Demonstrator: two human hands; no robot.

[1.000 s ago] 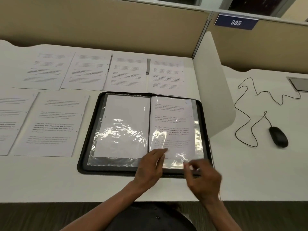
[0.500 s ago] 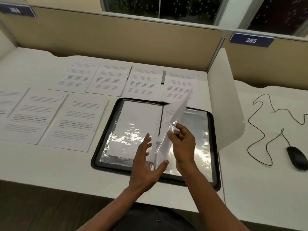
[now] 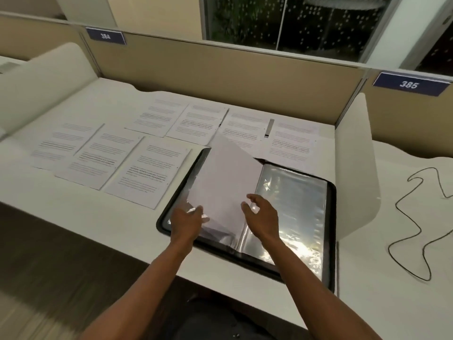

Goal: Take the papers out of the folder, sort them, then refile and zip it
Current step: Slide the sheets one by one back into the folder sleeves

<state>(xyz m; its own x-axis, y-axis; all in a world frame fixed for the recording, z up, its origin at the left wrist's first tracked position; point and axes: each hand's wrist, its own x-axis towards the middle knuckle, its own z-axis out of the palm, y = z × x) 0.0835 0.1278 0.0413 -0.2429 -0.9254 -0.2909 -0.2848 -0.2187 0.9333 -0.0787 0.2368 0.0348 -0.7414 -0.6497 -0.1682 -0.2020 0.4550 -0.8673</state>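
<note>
sheet [image 3: 224, 182] now lifted left over folder [image 3: 329, 217], left hand [image 3: 187, 223] gripping it, right hand [image 3: 261, 217] released

A white desk [image 3: 61, 200] filled the middle of the frame, bounded at the back by a tan partition [image 3: 220, 69]. Two blue number plates were fixed to the partition's top edge: one reading 384 [image 3: 106, 36] at the upper left, one reading 385 [image 3: 408, 84] at the upper right. A white curved divider [image 3: 358, 173] stood upright at the right of the desk, and another [image 3: 46, 77] rose at the left. A thin black cable [image 3: 416, 231] snaked over the neighbouring desk surface at the far right. Behind the partition, a dark window [image 3: 294, 18] showed scattered points of light. Dark carpeted floor [image 3: 49, 253] lay at the lower left.
</note>
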